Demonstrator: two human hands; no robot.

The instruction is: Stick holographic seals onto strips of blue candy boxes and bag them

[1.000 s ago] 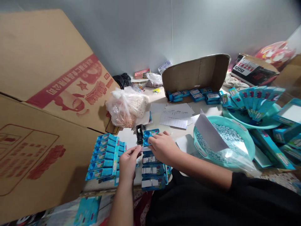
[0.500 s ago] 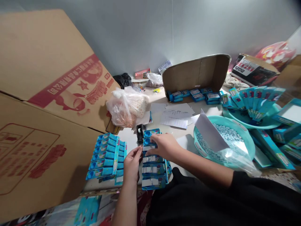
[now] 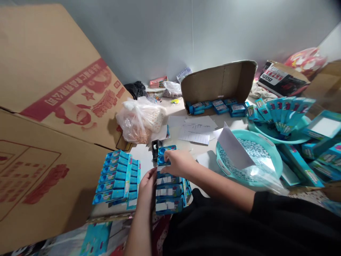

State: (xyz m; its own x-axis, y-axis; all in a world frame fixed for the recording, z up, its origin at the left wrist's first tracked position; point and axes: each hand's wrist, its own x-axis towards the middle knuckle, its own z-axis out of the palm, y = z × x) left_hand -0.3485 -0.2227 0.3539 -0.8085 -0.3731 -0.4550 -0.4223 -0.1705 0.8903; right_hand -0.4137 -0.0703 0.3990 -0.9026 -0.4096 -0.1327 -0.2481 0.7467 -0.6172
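Observation:
Several small blue boxes (image 3: 169,191) lie in a column before me, some with white strips across them. My right hand (image 3: 178,164) reaches over the upper boxes, thumb and fingers curled at one of them; whether it grips the box is unclear. At the column's left edge is my left hand (image 3: 147,182), its fingers pinched together near the third box; what they hold is too small to make out. A black tape dispenser (image 3: 155,149) stands just above, touching or close to the column. To the left sits another set of blue boxes (image 3: 117,177) in rows.
A large carton (image 3: 53,99) fills the left. Plastic bags (image 3: 141,119) and papers (image 3: 197,128) lie further back. An open cardboard box (image 3: 218,85) holds blue boxes. On the right, a turquoise basin (image 3: 277,156) contains small blue pieces, beside a second basin (image 3: 298,137).
The whole view has shifted slightly, so things appear a little further left. Both hands keep about the same places at the column, with the left fingers drawn closer together.

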